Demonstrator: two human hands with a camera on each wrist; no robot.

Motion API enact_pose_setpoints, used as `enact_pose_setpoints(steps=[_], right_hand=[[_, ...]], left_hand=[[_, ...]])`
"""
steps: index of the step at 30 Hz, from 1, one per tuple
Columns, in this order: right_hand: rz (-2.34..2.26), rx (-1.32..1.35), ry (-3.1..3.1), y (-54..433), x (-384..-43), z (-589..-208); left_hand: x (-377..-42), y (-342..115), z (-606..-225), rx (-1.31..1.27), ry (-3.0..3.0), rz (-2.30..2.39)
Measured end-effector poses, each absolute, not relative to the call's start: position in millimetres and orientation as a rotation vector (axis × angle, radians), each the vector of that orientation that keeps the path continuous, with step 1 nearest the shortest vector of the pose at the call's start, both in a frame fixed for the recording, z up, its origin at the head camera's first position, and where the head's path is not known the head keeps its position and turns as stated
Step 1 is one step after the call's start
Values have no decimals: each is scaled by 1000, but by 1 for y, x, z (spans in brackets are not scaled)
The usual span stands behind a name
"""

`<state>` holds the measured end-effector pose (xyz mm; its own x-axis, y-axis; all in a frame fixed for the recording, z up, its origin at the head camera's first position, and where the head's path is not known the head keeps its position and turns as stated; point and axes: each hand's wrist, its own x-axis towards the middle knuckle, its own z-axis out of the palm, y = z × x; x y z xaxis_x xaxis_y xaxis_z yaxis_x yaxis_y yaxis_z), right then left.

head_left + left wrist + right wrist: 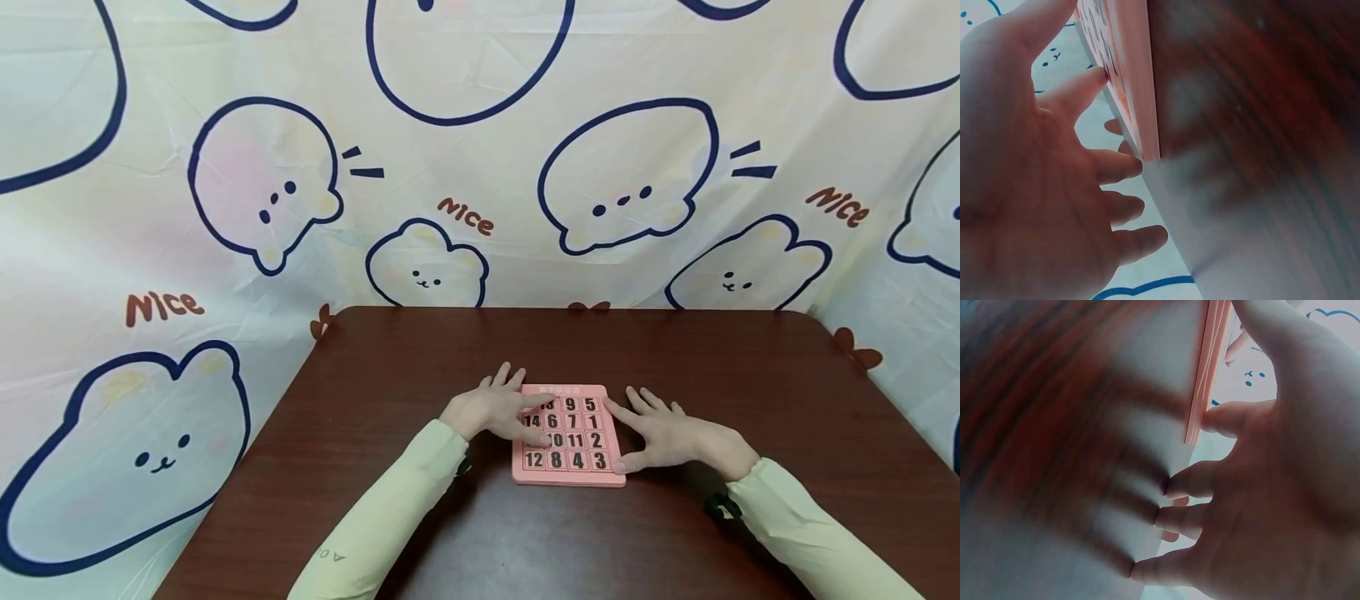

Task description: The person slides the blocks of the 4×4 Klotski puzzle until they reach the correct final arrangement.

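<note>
A pink sliding number puzzle [567, 479] lies flat on the brown table, its tiles bearing black numbers such as 9, 5, 12 and 8. My left hand [495, 410] reaches over its left side. The index finger and thumb extend onto the tiles and hide some numbers, while the other fingers spread beyond the frame. At the right side is my right hand [667, 433], thumb on the lower right corner and index fingertip at the upper right edge. In the right wrist view its remaining fingers [1188, 479] reach down to the tabletop, outside the puzzle's side [1200, 394].
The dark wooden table [420, 350] has rounded far corners. Behind and beside it hangs a pale cloth [510, 167] with blue-outlined cartoon animals and the word "Nice". Light yellow-green sleeves [390, 517] cover both forearms, with a dark band [723, 506] at the right wrist.
</note>
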<state>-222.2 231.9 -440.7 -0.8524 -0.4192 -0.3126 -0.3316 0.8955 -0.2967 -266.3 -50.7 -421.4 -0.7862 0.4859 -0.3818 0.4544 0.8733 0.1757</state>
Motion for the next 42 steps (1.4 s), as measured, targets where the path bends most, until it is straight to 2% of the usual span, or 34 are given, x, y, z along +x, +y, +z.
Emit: enact_pose_setpoints(steps=[19, 42], right_hand=[[-329, -539, 2684, 232, -224, -443], [-344, -555, 2671, 235, -225, -443]], left_hand=[[-269, -71, -418, 641, 2633, 136], [-274, -19, -416, 835, 2613, 169]])
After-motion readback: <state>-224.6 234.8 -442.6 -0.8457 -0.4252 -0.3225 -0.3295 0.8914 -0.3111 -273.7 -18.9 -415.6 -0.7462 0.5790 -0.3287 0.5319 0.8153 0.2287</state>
